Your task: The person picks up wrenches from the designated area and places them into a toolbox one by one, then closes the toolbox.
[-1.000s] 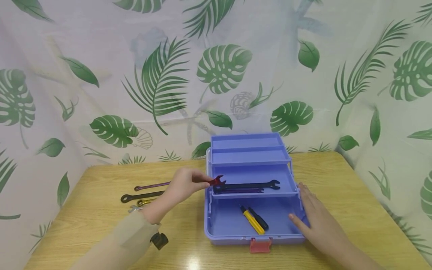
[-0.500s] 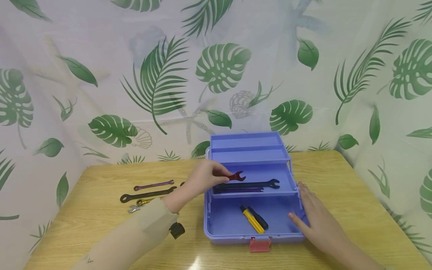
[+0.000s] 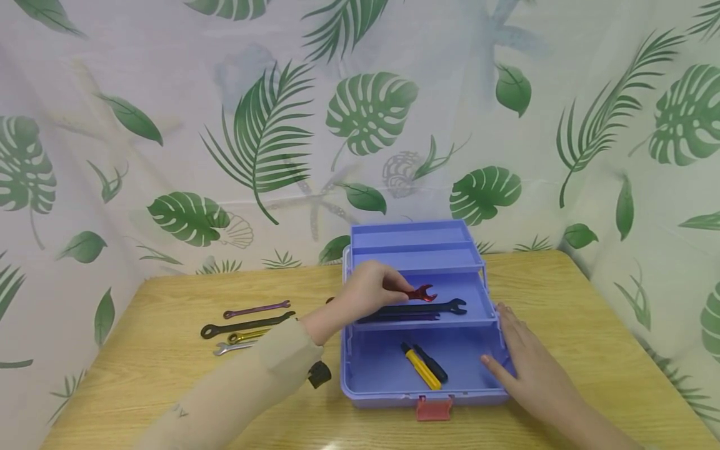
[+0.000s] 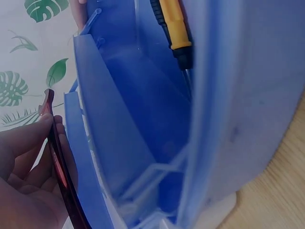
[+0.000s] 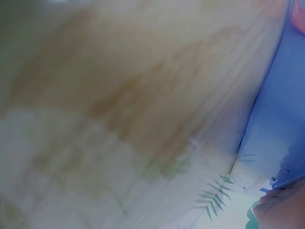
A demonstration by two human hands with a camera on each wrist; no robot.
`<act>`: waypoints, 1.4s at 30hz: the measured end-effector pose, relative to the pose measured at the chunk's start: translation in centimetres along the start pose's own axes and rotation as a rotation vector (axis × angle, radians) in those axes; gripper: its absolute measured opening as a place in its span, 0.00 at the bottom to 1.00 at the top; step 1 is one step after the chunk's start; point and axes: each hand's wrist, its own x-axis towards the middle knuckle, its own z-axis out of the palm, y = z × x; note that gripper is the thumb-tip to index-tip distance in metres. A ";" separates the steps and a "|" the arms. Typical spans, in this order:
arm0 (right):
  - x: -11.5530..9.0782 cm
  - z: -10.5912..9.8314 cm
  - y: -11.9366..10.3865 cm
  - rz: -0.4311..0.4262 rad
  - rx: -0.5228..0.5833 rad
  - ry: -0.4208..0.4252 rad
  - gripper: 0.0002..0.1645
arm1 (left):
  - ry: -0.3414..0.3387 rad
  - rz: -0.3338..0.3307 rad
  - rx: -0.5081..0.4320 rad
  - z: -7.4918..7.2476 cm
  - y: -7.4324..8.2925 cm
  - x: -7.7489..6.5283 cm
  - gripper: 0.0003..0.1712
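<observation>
- Left hand [image 3: 368, 290], mid-frame: its thumb and fingers pinch the red wrench [image 3: 423, 293], which lies over the middle tray [image 3: 455, 285] of the box [image 3: 374, 372]. Whether the wrench touches the tray's floor I cannot tell.
- Right hand [image 3: 525, 369], lower right: fingers straight, thumb spread wide, resting against the box's right side and gripping no tool.
- Done, as far as shows: a big dark wrench [image 3: 430, 308] and a thin dark wrench [image 3: 419, 317] lie in the middle tray, just below the red one in the frame. The left hand hides their left ends.
- In the box's bottom, lower centre-right: a yellow tool [image 3: 423, 369] and a black tool [image 3: 435, 369], side by side.
- Left to do, I judge: the red wrench is not yet let go, and four more lie on the counter [image 3: 157, 375] at centre-left: purple wrench [image 3: 257, 309], black wrench [image 3: 247, 326], gold wrench [image 3: 248, 336], silver wrench [image 3: 235, 347].
- Overall, the stowing seems partway along; the box stands open.
</observation>
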 end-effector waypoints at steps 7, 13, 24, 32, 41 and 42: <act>0.1 0.0 0.0 0.002 -0.001 -0.001 0.56 | -0.015 0.013 -0.010 0.7 1.3 1.1 0.08; 0.2 -0.1 -0.1 0.012 -0.001 -0.016 0.56 | -0.016 0.032 0.002 1.4 2.1 1.7 0.08; 0.0 0.1 0.1 -0.016 0.008 0.023 0.55 | -0.037 0.034 -0.017 2.5 2.2 2.4 0.08; 0.0 0.3 0.3 -0.006 0.003 0.012 0.55 | -0.071 0.015 -0.045 2.9 1.6 2.6 0.09; -0.1 0.5 0.4 -0.018 0.005 0.037 0.55 | -0.131 -0.012 -0.029 3.1 1.5 2.8 0.14; -0.1 0.5 0.5 -0.021 0.006 0.040 0.55 | -0.135 -0.012 -0.030 3.2 1.5 2.8 0.15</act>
